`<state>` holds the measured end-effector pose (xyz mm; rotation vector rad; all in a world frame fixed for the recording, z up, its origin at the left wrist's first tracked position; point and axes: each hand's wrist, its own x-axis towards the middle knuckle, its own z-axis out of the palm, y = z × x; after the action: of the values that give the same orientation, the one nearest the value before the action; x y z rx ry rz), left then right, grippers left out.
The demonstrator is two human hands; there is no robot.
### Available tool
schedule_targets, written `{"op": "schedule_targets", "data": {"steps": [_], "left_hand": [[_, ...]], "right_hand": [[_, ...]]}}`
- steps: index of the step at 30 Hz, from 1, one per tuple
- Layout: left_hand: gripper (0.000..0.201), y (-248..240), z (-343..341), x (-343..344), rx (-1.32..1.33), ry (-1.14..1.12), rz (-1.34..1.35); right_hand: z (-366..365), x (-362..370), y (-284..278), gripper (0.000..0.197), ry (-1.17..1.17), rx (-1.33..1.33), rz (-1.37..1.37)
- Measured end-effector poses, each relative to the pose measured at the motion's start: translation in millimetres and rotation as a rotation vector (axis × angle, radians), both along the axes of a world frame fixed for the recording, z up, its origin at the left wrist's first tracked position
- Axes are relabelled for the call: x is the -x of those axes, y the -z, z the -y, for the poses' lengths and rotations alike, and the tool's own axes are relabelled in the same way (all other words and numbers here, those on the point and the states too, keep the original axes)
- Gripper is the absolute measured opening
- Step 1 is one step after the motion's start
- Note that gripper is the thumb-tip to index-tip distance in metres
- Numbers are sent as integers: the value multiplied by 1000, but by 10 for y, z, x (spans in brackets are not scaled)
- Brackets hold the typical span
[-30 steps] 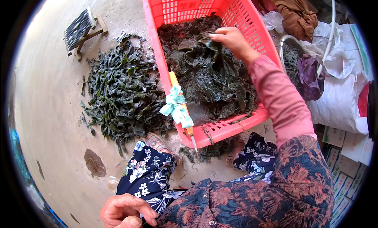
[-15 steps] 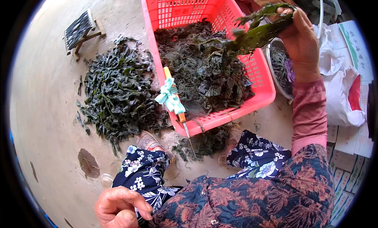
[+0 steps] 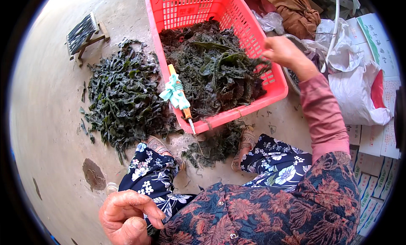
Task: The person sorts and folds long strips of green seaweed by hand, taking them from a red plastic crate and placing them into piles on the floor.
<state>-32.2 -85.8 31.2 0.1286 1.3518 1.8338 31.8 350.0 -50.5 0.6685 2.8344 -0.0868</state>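
Observation:
My left hand (image 3: 129, 215) is at the lower left beside my floral trouser leg. Its fingers are loosely bent, thumb and forefinger apart, with nothing visible between them. At the right wall of a red plastic basket (image 3: 277, 94), my right hand (image 3: 285, 52) is curled, its fingertips beside a ragged end of seaweed; whatever it grips is hidden. Dark seaweed (image 3: 220, 73) is heaped in the basket, with a broad green strip on top. A knife with an orange handle (image 3: 186, 111), tied with a light green cloth (image 3: 175, 92), leans at the near left corner, blade pointing down.
Left of the basket lies a seaweed pile (image 3: 120, 97) on the floor, near a small stool (image 3: 84, 35). More seaweed (image 3: 211, 150) lies between my feet. A metal basin (image 3: 293, 80), white sacks (image 3: 355, 92), a brown cloth bundle (image 3: 296, 12) and boxes (image 3: 378, 42) stand right.
My right hand has come down and left to the basket's side. The seaweed strip it held up is now lower, against the heap. My left hand has barely moved.

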Motion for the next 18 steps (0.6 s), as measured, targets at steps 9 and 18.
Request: {"op": "schedule_targets", "data": {"steps": [9,18], "left_hand": [[33,-15,-92,29,66,-23,24],[30,25,-82,177,103,30,105]], "right_hand": [[267,1231,1147,36,42,21,-45],[-48,1249,1357,27,87,109,-101]]}}
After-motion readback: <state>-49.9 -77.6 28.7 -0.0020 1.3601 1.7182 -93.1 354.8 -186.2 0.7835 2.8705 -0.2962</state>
